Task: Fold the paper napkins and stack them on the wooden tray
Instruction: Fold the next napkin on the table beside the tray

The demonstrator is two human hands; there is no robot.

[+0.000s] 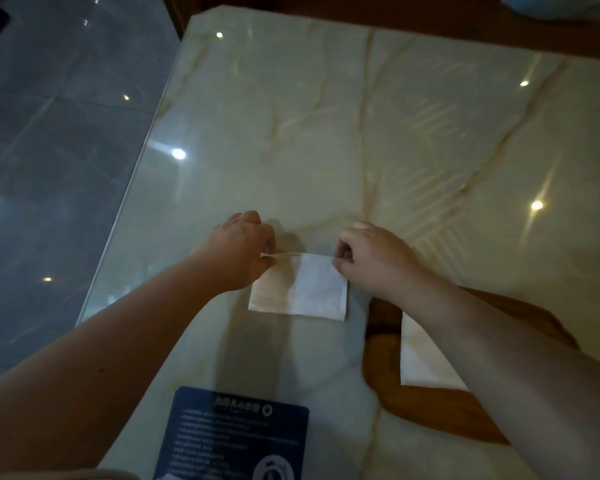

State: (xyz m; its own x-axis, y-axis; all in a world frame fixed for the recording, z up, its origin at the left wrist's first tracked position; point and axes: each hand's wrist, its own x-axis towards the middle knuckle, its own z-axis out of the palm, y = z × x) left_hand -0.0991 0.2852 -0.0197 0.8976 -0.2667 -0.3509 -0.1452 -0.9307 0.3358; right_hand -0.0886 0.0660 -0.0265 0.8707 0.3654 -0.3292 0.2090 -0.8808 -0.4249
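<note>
**Both hands pinching the napkin's far edge**

I am watching the left hand (pixel 238 252) and the right hand (pixel 371 259) each pinching one far corner of a white paper napkin (pixel 300 289), which is lying flat on the glossy marbled surface (pixel 326 133). The left grip is clamping the far left corner between thumb and fingers; the right grip is doing the same at the far right corner. The rest of the napkin is spreading from both grips toward the person, its near edge resting on the surface.

Below the right forearm, nearer the person than the right grip, a wooden tray (pixel 381 358) is sitting with a folded napkin (pixel 420 362) lying in it. Nearer still, below and between the two grips, a dark blue printed packet (pixel 236 434) is lying on the surface.
</note>
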